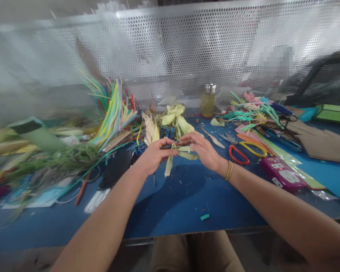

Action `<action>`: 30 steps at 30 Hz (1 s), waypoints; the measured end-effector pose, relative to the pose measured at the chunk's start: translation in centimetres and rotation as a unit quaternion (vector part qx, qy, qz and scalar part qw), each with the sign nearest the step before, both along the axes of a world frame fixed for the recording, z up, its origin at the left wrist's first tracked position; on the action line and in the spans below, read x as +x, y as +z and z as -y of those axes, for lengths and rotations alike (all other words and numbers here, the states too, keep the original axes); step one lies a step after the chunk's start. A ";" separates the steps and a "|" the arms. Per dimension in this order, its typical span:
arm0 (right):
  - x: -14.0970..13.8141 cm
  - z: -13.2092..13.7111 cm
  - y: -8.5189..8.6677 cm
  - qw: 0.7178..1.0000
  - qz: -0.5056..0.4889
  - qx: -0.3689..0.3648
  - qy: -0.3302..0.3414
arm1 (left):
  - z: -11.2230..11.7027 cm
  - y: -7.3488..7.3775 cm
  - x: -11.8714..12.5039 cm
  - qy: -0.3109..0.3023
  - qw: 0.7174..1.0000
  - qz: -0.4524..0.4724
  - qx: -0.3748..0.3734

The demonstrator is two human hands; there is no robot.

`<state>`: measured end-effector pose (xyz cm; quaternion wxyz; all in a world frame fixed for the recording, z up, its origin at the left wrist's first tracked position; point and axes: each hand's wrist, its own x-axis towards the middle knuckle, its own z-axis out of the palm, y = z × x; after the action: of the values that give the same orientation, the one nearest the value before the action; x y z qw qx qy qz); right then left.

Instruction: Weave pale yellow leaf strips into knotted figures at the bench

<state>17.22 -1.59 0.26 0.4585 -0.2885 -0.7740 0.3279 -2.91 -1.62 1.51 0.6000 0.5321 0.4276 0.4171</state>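
Observation:
Over the middle of the blue table, my left hand (156, 154) pinches a small knotted piece made of pale green, husk-like strips (187, 155) between thumb and fingers. Its loose ends hang down and stick out to the right. My right hand (202, 151), with a gold-coloured bracelet on the wrist, closes on the same strips from the other side, fingertips near the knot. Just behind both hands lies a heap of crumpled pale green and cream husk-like sheets (177, 119).
Red-and-yellow-handled scissors (239, 147) and a purple case (283, 173) lie to the right. Left are colourful pipe cleaners (113, 109), tangled green fibre (76, 156) and a black flat object (116, 168). A capped bottle (209, 101) stands by the perforated metal panel (170, 49).

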 end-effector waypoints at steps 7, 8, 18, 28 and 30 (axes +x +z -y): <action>0.0 -1.1 -0.5 0.942 -0.123 -0.300 0.089 | 0.0 0.4 -0.4 -0.022 0.994 0.080 -0.078; -0.1 -1.1 -0.5 0.928 -0.141 -0.329 0.099 | -0.1 0.4 -0.4 -0.023 0.992 0.093 -0.077; -0.9 -0.5 -1.2 0.990 0.002 -0.037 -0.132 | -0.7 -0.4 0.4 0.061 0.987 0.140 -0.055; 0.4 0.5 1.2 0.843 0.291 0.415 -0.180 | -0.9 -0.4 0.3 0.100 0.989 0.069 -0.086; 0.0 1.0 1.6 0.814 0.320 0.448 -0.183 | -1.0 -0.6 0.2 0.102 0.990 0.043 -0.082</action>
<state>17.17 -2.63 1.85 0.3155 -0.2761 -0.8710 -0.2561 -2.67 -0.63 0.92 0.6135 0.4162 0.4860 0.4628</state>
